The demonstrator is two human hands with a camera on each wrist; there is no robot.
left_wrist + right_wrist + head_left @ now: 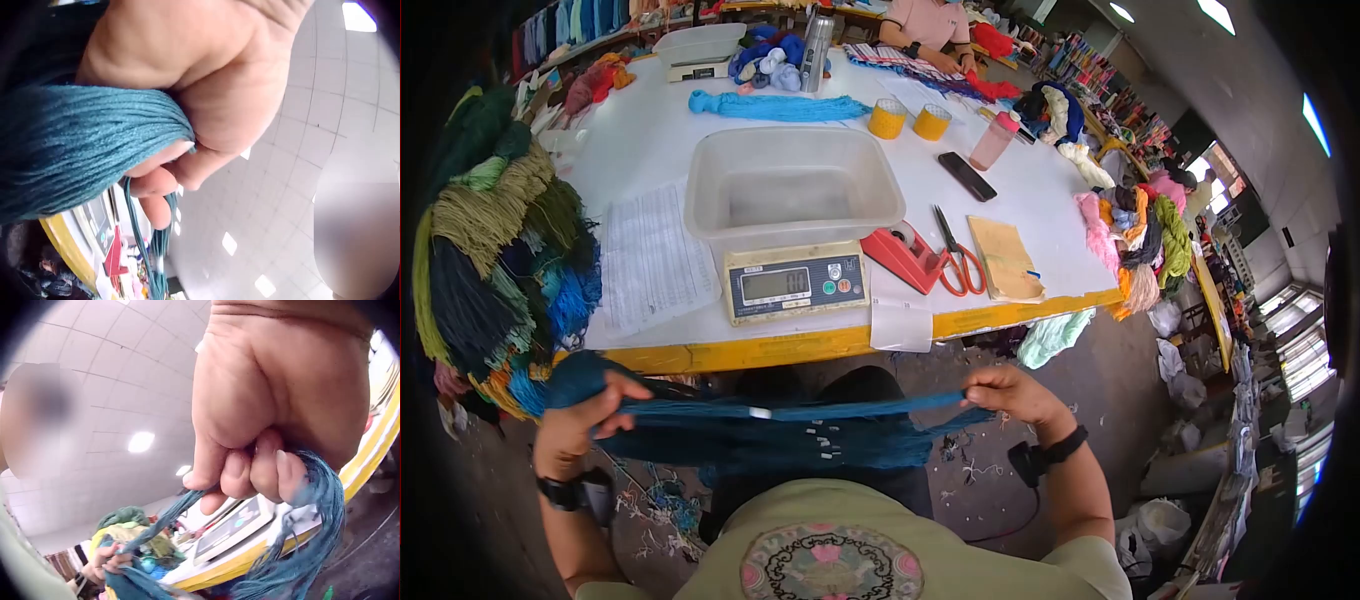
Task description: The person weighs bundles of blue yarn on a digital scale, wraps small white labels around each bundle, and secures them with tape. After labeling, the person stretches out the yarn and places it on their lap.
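Note:
A dark teal skein of yarn point(870, 440) is stretched across the lap between both hands. My left hand point(600, 415) grips its thick bundled end; in the left wrist view the strands point(100, 140) wrap over the curled fingers point(156, 181). Thumb and fingers of my right hand point(1020, 395) pinch the other end, and in the right wrist view a loose loop of yarn point(325, 506) hangs from the curled fingers. One taut strand band runs between the hands above a hanging lower part, with a small white tag point(760, 412) on it and several more white tags below.
On the white table point(800, 275) ahead stand a digital scale point(797, 285) with a plastic tub point(795, 190), a red tape dispenser point(905, 255), scissors point(960, 255), a notepad point(1007, 260) and a phone point(967, 176). Yarn heaps point(495, 230) hang at the left edge. Another person point(930, 30) sits opposite.

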